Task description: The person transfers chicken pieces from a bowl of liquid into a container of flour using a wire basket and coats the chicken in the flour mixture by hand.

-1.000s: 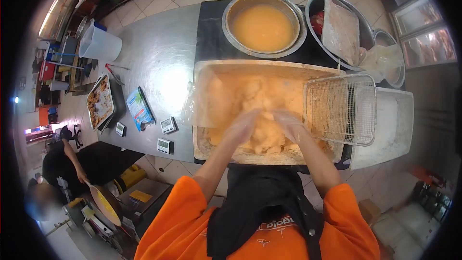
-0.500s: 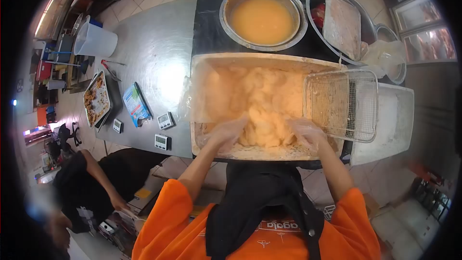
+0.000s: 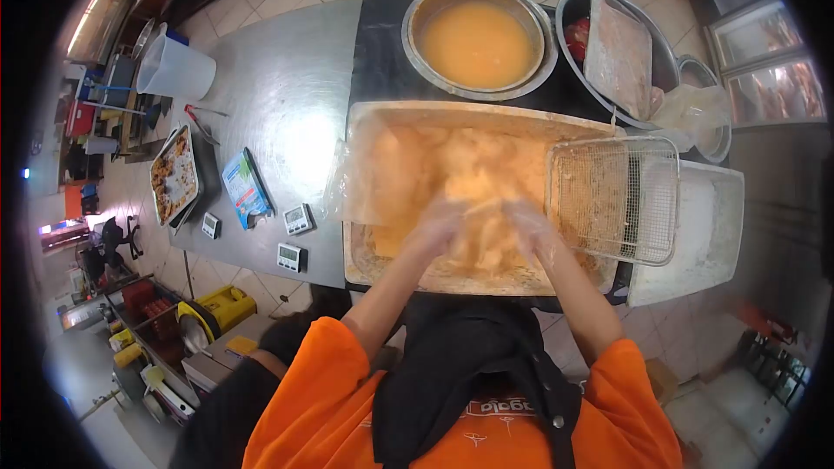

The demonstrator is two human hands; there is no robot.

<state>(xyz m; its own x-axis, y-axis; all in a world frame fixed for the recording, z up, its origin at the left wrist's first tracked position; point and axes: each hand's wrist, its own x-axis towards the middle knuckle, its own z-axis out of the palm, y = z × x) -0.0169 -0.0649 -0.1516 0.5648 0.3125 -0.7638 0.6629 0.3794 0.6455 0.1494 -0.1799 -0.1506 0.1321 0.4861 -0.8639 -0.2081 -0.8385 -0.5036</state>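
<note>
A large pale tub (image 3: 486, 113) in front of me holds orange-tinted flour with coated lumps (image 3: 486, 243) in it, blurred by motion. My left hand (image 3: 440, 224), in a thin clear glove, is over the left side of the lumps. Opposite it, my right hand (image 3: 528, 224), gloved the same way, is at their right side. The fingers of both hands are smeared by motion and partly lost in the flour, so their grip does not show. A wire mesh basket (image 3: 612, 200) rests across the tub's right end.
Behind the tub stand a bowl of orange liquid (image 3: 478, 43) and a metal basin (image 3: 569, 4) holding a wrapped pale slab (image 3: 618, 52). On the left steel table (image 3: 269, 69) are timers (image 3: 291, 257), a blue packet (image 3: 247, 189), red-handled tongs (image 3: 201, 125) and a tray of brown crumbs (image 3: 175, 178).
Both hands have moved farther into the tub and closer together, and the lumps between them have shifted. The person in black at the left has moved nearer to me, mostly behind my left arm.
</note>
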